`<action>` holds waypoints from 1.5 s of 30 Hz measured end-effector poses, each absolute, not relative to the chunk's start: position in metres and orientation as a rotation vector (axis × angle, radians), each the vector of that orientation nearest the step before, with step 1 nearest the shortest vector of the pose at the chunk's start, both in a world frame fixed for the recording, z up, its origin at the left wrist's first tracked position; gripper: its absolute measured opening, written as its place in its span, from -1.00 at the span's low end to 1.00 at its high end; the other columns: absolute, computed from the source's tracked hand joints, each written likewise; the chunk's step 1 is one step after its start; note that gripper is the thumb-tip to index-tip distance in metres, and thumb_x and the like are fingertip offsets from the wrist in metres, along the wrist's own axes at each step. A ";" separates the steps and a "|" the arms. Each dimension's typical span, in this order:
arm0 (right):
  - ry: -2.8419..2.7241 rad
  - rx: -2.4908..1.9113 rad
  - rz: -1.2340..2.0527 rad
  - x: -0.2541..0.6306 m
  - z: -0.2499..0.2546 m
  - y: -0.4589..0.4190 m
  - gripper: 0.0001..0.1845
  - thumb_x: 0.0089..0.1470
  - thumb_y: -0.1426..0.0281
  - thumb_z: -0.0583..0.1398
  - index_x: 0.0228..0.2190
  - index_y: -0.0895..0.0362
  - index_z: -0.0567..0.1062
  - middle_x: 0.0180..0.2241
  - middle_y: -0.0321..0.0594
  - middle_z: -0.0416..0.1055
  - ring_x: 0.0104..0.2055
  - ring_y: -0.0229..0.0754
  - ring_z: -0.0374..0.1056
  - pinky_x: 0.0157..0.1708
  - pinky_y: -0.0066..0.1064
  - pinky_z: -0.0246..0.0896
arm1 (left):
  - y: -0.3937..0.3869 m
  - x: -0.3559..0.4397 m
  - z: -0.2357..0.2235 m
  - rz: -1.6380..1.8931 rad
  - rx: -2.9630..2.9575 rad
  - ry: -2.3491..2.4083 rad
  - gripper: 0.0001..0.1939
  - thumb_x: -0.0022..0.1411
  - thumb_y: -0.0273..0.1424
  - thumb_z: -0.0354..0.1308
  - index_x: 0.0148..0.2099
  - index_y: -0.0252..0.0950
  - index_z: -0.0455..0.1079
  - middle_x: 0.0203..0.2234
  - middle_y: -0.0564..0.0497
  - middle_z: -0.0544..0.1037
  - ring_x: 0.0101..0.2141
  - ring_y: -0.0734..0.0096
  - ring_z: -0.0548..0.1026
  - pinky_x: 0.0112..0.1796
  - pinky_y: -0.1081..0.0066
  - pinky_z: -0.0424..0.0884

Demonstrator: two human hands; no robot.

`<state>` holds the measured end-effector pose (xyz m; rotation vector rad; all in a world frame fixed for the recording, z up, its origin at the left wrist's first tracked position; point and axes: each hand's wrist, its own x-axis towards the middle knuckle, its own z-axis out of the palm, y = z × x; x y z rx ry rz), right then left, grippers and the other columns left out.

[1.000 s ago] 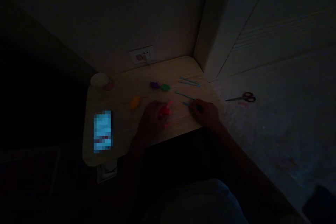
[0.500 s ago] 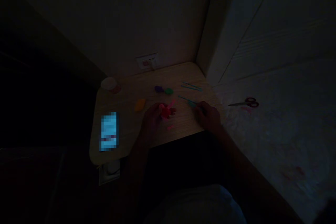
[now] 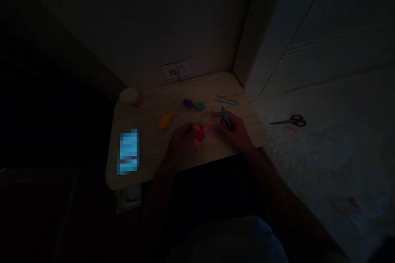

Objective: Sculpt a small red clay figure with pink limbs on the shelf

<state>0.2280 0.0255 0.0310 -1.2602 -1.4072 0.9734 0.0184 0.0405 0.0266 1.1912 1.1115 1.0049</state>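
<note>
The scene is dim. My left hand is shut on a red modelling-clay lump, and a thin pink strip sticks out from the lump toward my right hand. My right hand grips a teal stick, held nearly upright. A small pink clay bit lies on the wooden desk just below the lump. Farther back sit a purple clay piece and a green clay piece, with a yellow-orange clay piece to the left.
Thin teal sticks lie near the desk's back corner. A phone with a blurred screen lies at the left, and a pale round container stands at the back left. Red-handled scissors lie on a pale surface right of the desk.
My right hand has lifted the teal stick more upright and moved left, closer to the red clay. The view has shifted slightly.
</note>
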 end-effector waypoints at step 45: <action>-1.199 -1.184 1.109 0.202 0.038 0.013 -0.70 -0.04 0.14 0.44 -0.39 0.08 0.57 -0.34 -0.23 0.56 -0.42 -0.22 0.38 -0.44 -0.40 0.24 | 0.028 0.028 0.040 1.060 0.934 1.004 -0.66 0.04 -0.12 0.47 -0.26 -0.26 0.61 -0.34 0.03 0.64 -0.32 0.42 0.54 -0.28 0.47 0.44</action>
